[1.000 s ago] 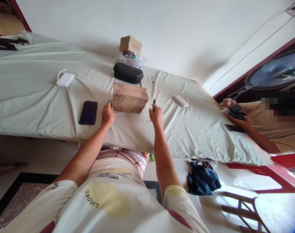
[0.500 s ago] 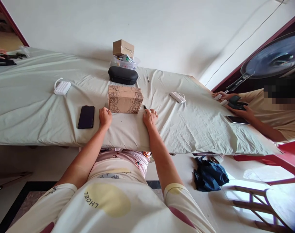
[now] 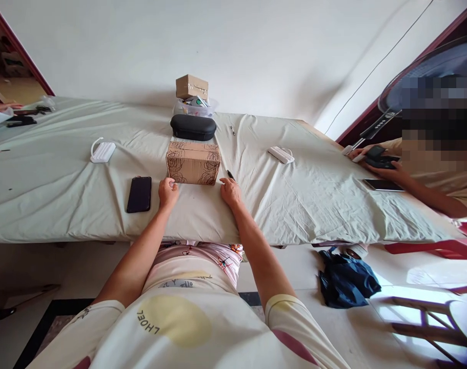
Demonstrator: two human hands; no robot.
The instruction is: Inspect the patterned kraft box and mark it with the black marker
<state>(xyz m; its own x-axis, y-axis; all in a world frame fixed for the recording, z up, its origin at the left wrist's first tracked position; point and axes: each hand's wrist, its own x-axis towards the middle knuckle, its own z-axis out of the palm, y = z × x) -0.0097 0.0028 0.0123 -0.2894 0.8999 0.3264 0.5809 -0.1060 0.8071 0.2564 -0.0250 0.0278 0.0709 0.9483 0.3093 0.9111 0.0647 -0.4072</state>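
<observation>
A cardboard box (image 3: 193, 164) with black scribbled swirls on its ends lies in front of me. Close to its lower left corner, my left hand (image 3: 168, 192) rests on the cloth with the fingers curled in and nothing visible in them. My right hand (image 3: 230, 191) is low on the cloth near the lower right corner, its fingers apart and pointing toward the box. Just behind those fingers is a black pen (image 3: 230, 175), partly covered by the hand. Whether either hand touches the box is unclear.
Behind the box are a black case (image 3: 193, 127) and a plastic tub (image 3: 207, 109) bearing a smaller carton (image 3: 192, 87). A phone (image 3: 139, 194) and white power bank (image 3: 103, 152) lie left; another white device (image 3: 281, 155) lies right. A person's hands (image 3: 390, 166) hold a dark object.
My right hand has shifted left toward the box and turned, with its fingers now pointing at the box's corner. My left hand stays near the left corner. The camera view has tilted slightly.
</observation>
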